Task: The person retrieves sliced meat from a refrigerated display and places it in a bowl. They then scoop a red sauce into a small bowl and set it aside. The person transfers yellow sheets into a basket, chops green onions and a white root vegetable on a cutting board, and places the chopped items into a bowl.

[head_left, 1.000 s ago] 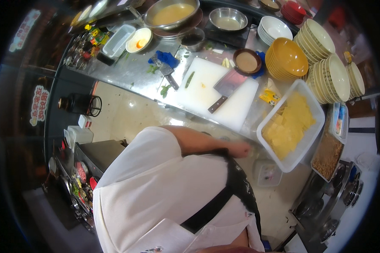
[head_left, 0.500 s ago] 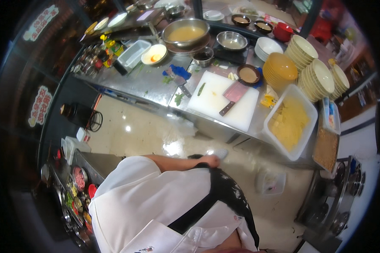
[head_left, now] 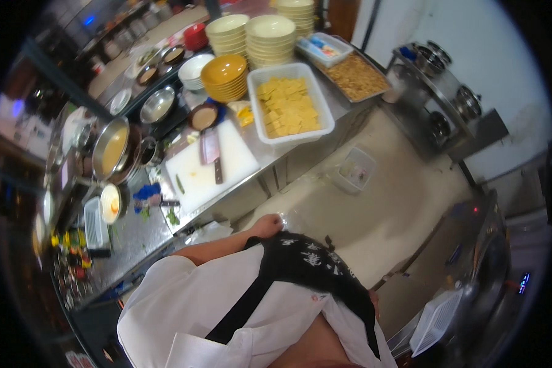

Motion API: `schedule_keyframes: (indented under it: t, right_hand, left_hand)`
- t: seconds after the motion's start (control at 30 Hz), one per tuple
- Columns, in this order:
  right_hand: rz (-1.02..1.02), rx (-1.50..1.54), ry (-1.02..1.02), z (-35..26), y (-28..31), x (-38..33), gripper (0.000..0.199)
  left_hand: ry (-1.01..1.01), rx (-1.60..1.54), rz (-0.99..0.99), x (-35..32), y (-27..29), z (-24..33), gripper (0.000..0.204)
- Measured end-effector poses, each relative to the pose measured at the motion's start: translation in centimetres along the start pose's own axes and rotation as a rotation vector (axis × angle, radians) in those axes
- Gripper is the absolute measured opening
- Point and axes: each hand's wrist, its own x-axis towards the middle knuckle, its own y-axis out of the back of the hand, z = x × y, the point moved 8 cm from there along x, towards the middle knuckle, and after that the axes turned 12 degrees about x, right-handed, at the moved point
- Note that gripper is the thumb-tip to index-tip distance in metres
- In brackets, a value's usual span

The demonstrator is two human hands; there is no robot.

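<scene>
My left hand hangs in front of my black apron, over the floor. Its fingers are curled in, with nothing seen in them. Of my right hand only a sliver shows at the apron's right edge; its fingers are hidden. Beyond the left hand, on the steel counter, lies a white cutting board. A cleaver with a dark handle rests on it, beside a green pepper. Right of the board stands a white tub of yellow square pieces. Neither hand touches these.
Stacked cream bowls and orange bowls stand behind the tub. A tray of brown food sits at the counter's far right end. On the floor is a clear bin. A white basket and a wok are at lower right.
My view has swung to the right, so the counter slides left and the stove side with the white basket appears. My left hand stays low and curled; my right hand's edge now shows.
</scene>
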Motion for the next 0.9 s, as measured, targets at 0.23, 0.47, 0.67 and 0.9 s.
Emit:
schedule_keyframes:
  t: [0.23,0.47,0.67,0.9]
  right_hand:
    - [0.23,0.899,-0.226,13.4,-9.2,-16.1,0.013]
    - [0.374,0.379,0.068,18.6,-22.8,-29.3,0.024]
    - [0.539,0.232,0.09,22.9,-33.2,-37.1,0.032]
    - [0.694,0.16,0.018,21.7,-33.3,-42.3,0.025]
  left_hand:
    - [-0.232,0.135,-0.191,1.5,-0.7,-0.8,0.03]
    - [-0.455,0.36,-0.508,0.5,-6.8,-3.5,0.022]
    - [-0.591,0.532,-0.753,-2.6,-13.0,-1.6,0.022]
    - [-0.611,0.594,-0.948,-7.1,-19.6,5.4,0.033]
